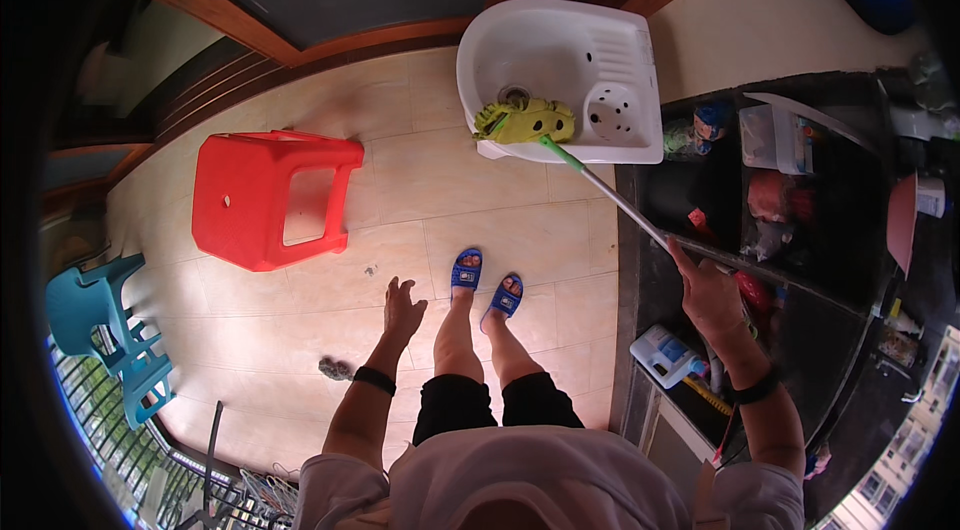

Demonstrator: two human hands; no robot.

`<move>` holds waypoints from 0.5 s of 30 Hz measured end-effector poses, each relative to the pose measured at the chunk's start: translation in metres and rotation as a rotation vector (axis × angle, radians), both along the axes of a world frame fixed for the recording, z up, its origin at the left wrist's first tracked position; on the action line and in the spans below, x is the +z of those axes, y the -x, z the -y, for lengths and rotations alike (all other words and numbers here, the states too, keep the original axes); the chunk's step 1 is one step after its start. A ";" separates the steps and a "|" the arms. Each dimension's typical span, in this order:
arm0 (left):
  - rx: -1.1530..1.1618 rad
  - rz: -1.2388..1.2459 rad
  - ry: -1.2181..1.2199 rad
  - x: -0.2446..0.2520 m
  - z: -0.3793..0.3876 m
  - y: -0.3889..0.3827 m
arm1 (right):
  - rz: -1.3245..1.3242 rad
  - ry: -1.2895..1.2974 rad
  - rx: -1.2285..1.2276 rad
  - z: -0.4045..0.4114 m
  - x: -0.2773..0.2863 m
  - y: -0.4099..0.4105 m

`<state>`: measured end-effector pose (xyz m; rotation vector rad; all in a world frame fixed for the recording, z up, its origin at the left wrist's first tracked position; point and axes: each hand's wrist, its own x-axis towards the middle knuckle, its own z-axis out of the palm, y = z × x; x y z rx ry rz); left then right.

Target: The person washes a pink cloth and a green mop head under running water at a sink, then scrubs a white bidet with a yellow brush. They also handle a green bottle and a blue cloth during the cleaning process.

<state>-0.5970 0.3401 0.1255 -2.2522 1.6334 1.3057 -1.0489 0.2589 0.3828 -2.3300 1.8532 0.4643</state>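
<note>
My right hand grips the metal handle of a mop, its index finger laid along the pole. The pole runs up and left to a green joint and a yellow-green cloth mop head, which lies over the near rim of a white washbasin, close to the drain. Nothing is in my left hand, held over the tiled floor with its fingers apart.
A red plastic stool lies on the left, with turquoise plastic chairs beyond it near a railing. Dark shelves on the right hold boxes and bags. A blue-white jug stands near their edge. A grey clump lies on the floor.
</note>
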 end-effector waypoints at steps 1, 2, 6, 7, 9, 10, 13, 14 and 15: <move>0.002 -0.002 -0.002 0.001 0.001 -0.002 | -0.028 -0.035 -0.062 -0.009 0.002 0.003; -0.004 0.004 -0.004 0.002 0.001 -0.005 | -0.056 -0.069 -0.124 -0.018 0.004 0.007; -0.023 0.022 -0.002 0.013 0.010 -0.010 | -0.128 -0.117 -0.287 -0.042 0.013 0.031; -0.028 0.026 0.003 0.015 0.012 -0.012 | -0.140 -0.104 -0.312 -0.048 0.015 0.039; -0.041 0.024 0.062 0.014 0.014 -0.013 | -0.209 -0.106 -0.373 -0.057 0.023 0.053; -0.057 0.026 0.072 0.015 0.017 -0.013 | -0.220 -0.103 -0.404 -0.061 0.023 0.064; -0.126 0.033 0.093 0.016 0.027 -0.009 | -0.227 -0.102 -0.523 -0.073 0.007 0.090; -0.156 0.031 0.100 0.018 0.029 -0.006 | -0.230 -0.102 -0.571 -0.078 0.002 0.100; -0.150 0.022 0.053 0.023 0.036 0.000 | -0.168 -0.074 -0.598 -0.083 -0.004 0.102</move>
